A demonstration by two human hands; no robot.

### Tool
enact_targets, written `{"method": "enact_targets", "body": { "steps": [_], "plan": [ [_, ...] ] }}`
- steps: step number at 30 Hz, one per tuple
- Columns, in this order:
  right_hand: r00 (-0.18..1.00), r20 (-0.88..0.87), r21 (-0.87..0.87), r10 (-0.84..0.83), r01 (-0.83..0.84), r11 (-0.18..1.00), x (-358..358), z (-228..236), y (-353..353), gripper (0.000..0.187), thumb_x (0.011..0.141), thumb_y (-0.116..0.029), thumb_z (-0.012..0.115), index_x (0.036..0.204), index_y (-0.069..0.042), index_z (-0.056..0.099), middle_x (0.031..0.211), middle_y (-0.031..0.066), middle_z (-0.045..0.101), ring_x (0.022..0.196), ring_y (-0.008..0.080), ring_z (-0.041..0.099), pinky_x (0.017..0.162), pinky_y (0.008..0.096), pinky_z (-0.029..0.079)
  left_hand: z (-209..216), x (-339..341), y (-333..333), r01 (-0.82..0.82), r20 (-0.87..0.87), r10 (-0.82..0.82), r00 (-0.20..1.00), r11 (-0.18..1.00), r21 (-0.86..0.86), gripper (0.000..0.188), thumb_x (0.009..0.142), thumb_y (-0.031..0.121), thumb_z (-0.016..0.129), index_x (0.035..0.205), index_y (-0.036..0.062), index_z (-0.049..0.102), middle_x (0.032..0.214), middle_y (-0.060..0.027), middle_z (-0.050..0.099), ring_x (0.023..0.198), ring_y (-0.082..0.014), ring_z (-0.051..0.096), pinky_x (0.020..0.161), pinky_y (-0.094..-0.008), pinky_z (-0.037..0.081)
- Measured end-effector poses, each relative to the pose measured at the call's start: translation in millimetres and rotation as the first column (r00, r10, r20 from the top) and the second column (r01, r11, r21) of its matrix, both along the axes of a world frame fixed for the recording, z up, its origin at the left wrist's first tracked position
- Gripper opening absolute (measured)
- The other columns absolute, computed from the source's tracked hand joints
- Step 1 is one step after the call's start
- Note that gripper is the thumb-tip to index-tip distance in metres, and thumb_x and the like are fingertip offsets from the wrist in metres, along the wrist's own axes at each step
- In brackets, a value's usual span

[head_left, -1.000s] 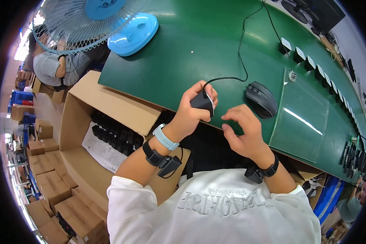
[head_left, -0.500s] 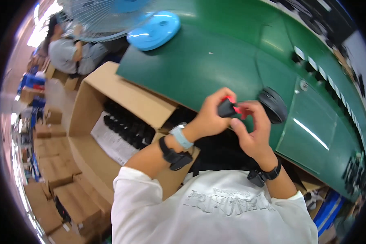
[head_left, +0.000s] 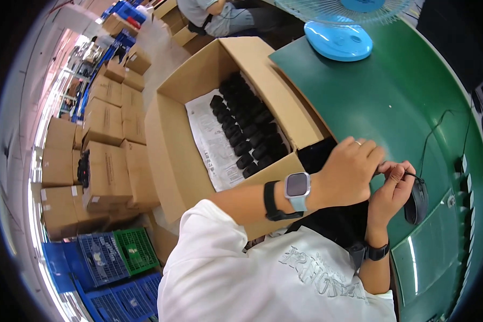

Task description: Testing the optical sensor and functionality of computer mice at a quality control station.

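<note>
My left hand (head_left: 350,173), a watch on its wrist, is closed with its back turned up, hiding what its fingers hold. Against its fingertips, my right hand (head_left: 393,194) is closed in a pinch, and I cannot make out what is between them. Both hands are over the near edge of the green table (head_left: 354,96). Just right of my right hand lies a black computer mouse (head_left: 416,203) with its cable (head_left: 428,137) running away over the table. Left of my hands, an open cardboard box (head_left: 163,161) contains rows of small black parts (head_left: 247,126) on a printed white sheet (head_left: 205,147).
A fan with a blue base (head_left: 338,40) stands at the table's far end. A glass sheet (head_left: 426,257) lies near the right edge. Stacked cartons (head_left: 110,172) and blue and green crates (head_left: 134,249) fill the left side. Beyond the box sits another person (head_left: 214,16).
My view has swung left, bringing the box's contents to the middle. My left hand has rolled over, back up. The black and red piece seen between my hands is now hidden.
</note>
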State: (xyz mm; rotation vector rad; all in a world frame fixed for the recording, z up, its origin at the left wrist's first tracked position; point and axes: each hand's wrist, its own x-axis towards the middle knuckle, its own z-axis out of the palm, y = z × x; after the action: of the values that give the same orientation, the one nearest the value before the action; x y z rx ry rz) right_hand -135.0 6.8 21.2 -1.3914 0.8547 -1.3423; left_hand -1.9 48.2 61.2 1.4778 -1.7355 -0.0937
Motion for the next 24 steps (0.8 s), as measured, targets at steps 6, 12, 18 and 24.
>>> {"method": "enact_targets", "body": {
  "steps": [6,12,18,24],
  "plan": [
    [0.974,-0.209,0.051,0.091,-0.082,0.995,-36.8,-9.5,-3.2,0.015,0.107,-0.013,0.054,0.112,0.001,0.055,0.087,0.0059,0.061,0.082,0.0114,0.059,0.078,0.0258,0.049,22.1,172.7,36.4,-0.524,-0.111,0.524,0.845,0.851,0.025,0.043,0.065,0.001,0.066,0.105,0.0052,0.051,0.089,-0.0227,0.062,0.085,-0.0430,0.065,0.077,-0.0463,0.053],
    [0.894,-0.443,0.062,0.071,-0.049,0.997,-86.6,-31.9,-8.6,0.013,0.106,-0.012,0.057,0.110,0.000,0.057,0.090,0.0041,0.059,0.082,0.0105,0.057,0.077,0.0238,0.047,-137.0,439.7,104.1,-0.746,-0.287,0.806,0.518,0.589,0.310,0.046,0.066,0.012,0.085,0.101,-0.0040,0.061,0.104,-0.0180,0.068,0.102,-0.0250,0.065,0.090,-0.0374,0.052],
    [0.854,-0.508,0.104,0.114,-0.071,0.992,-86.4,-38.2,-10.2,0.012,0.106,-0.012,0.056,0.109,0.000,0.056,0.090,0.0042,0.058,0.081,0.0111,0.056,0.076,0.0236,0.046,-223.7,534.1,136.7,-0.909,0.059,0.922,0.383,0.365,0.201,0.042,0.068,0.013,0.088,0.104,0.0026,0.070,0.107,-0.0211,0.072,0.098,-0.0356,0.069,0.090,-0.0420,0.054],
    [0.859,-0.503,0.143,0.096,-0.027,0.989,-89.6,-38.4,-10.5,0.013,0.105,-0.012,0.057,0.108,0.000,0.056,0.092,0.0046,0.057,0.080,0.0106,0.055,0.074,0.0228,0.044,-244.8,532.6,102.4,-0.907,0.068,0.938,0.339,0.307,0.290,0.040,0.075,0.012,0.085,0.111,0.0035,0.071,0.110,-0.0199,0.074,0.106,-0.0348,0.070,0.094,-0.0390,0.053]
  ]
}}
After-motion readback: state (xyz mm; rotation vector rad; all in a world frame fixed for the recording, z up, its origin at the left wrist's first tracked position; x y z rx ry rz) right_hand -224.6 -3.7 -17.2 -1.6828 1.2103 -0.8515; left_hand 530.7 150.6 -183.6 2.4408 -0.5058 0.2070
